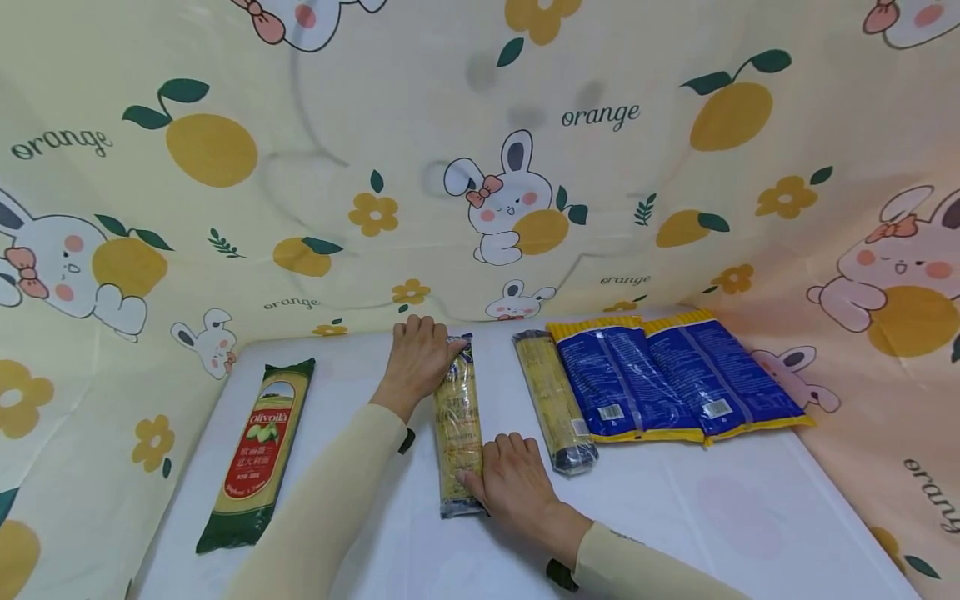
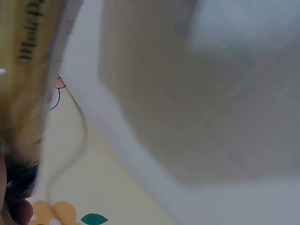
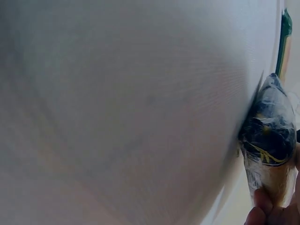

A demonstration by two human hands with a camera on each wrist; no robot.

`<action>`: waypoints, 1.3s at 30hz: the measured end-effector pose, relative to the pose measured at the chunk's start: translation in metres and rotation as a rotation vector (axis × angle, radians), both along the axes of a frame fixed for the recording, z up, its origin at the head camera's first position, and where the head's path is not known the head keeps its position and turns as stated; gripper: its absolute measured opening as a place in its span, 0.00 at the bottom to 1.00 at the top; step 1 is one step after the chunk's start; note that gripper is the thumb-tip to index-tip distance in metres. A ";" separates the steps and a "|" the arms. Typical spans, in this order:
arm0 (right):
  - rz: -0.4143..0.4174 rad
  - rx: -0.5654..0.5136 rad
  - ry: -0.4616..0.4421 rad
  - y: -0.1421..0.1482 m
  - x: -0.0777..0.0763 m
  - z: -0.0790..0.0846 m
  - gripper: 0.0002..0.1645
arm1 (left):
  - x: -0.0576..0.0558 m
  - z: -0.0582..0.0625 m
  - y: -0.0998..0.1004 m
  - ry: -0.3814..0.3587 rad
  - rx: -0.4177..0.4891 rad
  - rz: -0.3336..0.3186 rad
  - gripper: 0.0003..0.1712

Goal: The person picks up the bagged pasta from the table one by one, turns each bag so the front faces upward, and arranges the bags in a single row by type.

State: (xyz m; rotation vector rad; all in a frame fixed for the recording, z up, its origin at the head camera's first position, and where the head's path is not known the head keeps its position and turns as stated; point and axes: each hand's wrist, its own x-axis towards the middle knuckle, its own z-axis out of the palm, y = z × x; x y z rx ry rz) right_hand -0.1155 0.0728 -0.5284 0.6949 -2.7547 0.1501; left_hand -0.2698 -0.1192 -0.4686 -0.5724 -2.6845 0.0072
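Observation:
A long pack of spaghetti (image 1: pixel 458 417) in clear wrap with dark blue ends stands out in the middle of the white table. My left hand (image 1: pixel 422 354) grips its far end, thumb across the top. Near the other end my right hand (image 1: pixel 517 483) holds it by the right side, thumb over the front. In the left wrist view the same spaghetti pack (image 2: pixel 28 84) shows dark lettering, with fingertips at its end. The right wrist view has the pack's dark end (image 3: pixel 269 136) lifted at an angle from the table, fingers around the wrap below it.
On the left lies an olivoilà pasta pack (image 1: pixel 258 450) with green ends. A second clear spaghetti pack (image 1: pixel 553 396) lies right of the hands, beside two blue bags (image 1: pixel 626 383) with yellow edges. A cloth printed with rabbits and oranges (image 1: pixel 420 100) hangs behind the white table (image 1: pixel 652 533).

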 end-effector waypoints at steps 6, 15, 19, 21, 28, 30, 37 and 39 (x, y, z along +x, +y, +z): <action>-0.021 -0.030 -0.133 -0.001 -0.005 -0.003 0.31 | 0.001 -0.001 0.005 -0.128 0.008 0.004 0.25; 0.010 -0.051 -0.046 0.026 -0.027 0.012 0.19 | 0.042 -0.009 0.030 -0.160 0.000 0.023 0.21; -0.018 -0.016 0.083 0.060 -0.049 0.016 0.15 | 0.082 -0.019 0.054 -0.256 -0.021 -0.002 0.29; -0.039 0.016 0.054 0.075 -0.058 0.017 0.21 | 0.101 -0.025 0.065 -0.362 -0.023 -0.016 0.35; -0.098 0.064 -0.289 0.100 -0.072 0.012 0.44 | 0.133 -0.047 0.076 -0.531 -0.052 0.028 0.43; -0.105 0.073 -0.347 0.102 -0.073 0.008 0.46 | 0.133 -0.050 0.073 -0.524 -0.038 0.039 0.44; -0.092 0.075 -0.378 0.102 -0.074 0.000 0.46 | 0.128 -0.058 0.039 -0.484 -0.020 0.052 0.40; -0.095 0.089 -0.377 0.101 -0.074 -0.001 0.47 | 0.127 -0.057 0.024 -0.488 -0.011 0.053 0.39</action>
